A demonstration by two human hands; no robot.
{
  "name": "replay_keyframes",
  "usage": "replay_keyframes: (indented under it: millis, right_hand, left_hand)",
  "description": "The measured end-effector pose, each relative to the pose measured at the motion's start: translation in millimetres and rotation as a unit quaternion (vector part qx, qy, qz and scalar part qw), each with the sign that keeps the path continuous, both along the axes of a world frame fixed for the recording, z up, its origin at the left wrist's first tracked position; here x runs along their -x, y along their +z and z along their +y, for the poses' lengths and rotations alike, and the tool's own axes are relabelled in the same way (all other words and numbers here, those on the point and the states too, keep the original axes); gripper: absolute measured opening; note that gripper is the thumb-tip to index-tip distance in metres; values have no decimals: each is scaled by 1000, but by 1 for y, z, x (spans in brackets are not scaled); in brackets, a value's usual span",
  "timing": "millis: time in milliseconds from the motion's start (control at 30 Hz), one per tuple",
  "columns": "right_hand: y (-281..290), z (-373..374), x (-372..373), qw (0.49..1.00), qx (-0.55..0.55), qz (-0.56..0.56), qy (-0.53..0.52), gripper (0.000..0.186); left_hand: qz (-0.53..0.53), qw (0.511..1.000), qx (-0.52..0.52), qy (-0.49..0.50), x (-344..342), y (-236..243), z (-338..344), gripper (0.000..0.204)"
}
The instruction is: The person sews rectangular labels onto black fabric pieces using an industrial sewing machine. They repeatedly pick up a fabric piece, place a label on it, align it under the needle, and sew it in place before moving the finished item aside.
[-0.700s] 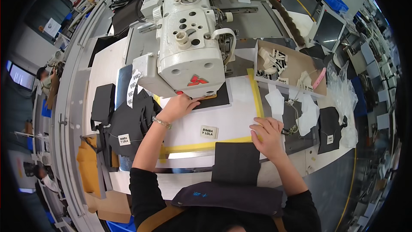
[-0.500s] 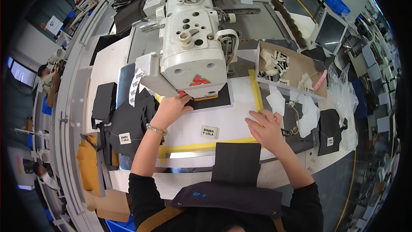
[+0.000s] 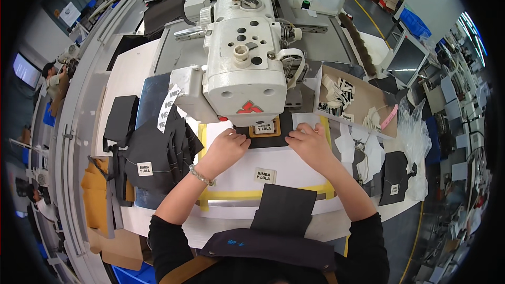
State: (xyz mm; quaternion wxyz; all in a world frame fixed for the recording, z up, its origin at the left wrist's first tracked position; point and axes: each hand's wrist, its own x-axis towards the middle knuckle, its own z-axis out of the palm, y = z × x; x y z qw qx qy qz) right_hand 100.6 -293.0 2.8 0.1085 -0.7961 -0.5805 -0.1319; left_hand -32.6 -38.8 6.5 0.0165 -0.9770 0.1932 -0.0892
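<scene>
Beneath the white sewing machine's head (image 3: 244, 84) lies a dark fabric panel (image 3: 265, 143), with a gold rectangular frame (image 3: 279, 130) around a cream label (image 3: 264, 127). My left hand (image 3: 225, 152) has its curled fingers on the panel's left edge; my right hand (image 3: 309, 144) grips its right edge with bent fingers. Both are beside the frame. The panel rests on a white sheet (image 3: 236, 168) bordered with yellow tape. A loose cream label (image 3: 265, 175) lies below the panel, and a separate dark piece (image 3: 284, 210) hangs over the front edge.
A stack of dark cut pieces (image 3: 158, 158) and mustard pieces (image 3: 97, 194) sit left. A cardboard box (image 3: 386, 129) of labels, white scraps (image 3: 373, 155), another dark piece (image 3: 392, 179) and clear plastic (image 3: 421, 168) sit right. Co-workers (image 3: 55, 76) work at the far left.
My right hand has moved up and inward from the taped border onto the dark panel. The frame and its label now show more below the machine head. The whole view has shifted slightly.
</scene>
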Motion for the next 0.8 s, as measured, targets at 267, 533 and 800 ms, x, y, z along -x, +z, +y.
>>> replay_keyframes:
  millis: [267,533,800]
  right_hand:
    - [6,6,2,999,-20,26,1,27]
    - [-5,6,7,986,-54,-153,44,20]
    - [12,-19,72,979,-22,-177,98,22]
  left_hand:
    - [-111,988,77,69,-3,-24,-15,12]
    - [-125,988,86,-4,8,-23,0,16]
    - [-134,989,23,-58,88,-6,-20,25]
